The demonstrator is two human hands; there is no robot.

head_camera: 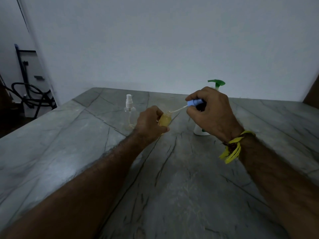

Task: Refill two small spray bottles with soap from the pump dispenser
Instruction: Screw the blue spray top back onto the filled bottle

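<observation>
Yellow soap fills the small spray bottle point(165, 120) that the left hand point(150, 125) grips round its body, just above the grey stone surface point(172, 178). The right hand point(211, 110) pinches the blue spray head point(195, 102), whose white dip tube point(178, 109) slants down so that its tip sits at the bottle's open neck.

The risk, as I judge it, lies in that tube: it is thin and bendy, and if it catches the rim it could flick soap onto the surface or onto the fingers. A tilted bottle this full could also spill at the neck, and a squeeze from the left hand might push liquid out. Slippery fingers would then make threading the head harder.

Both forearms reach forward from the lower edge of the view, hands near each other at mid-surface. The left hand curls from the left side of the bottle with the thumb toward the camera; the right is raised a little higher, knuckles up, a yellow wristband point(233, 147) on its wrist.

Behind stands the second spray bottle point(129, 114), clear and seemingly empty, capped in white. The pump dispenser point(215, 83) stands partly hidden behind the right hand.
</observation>
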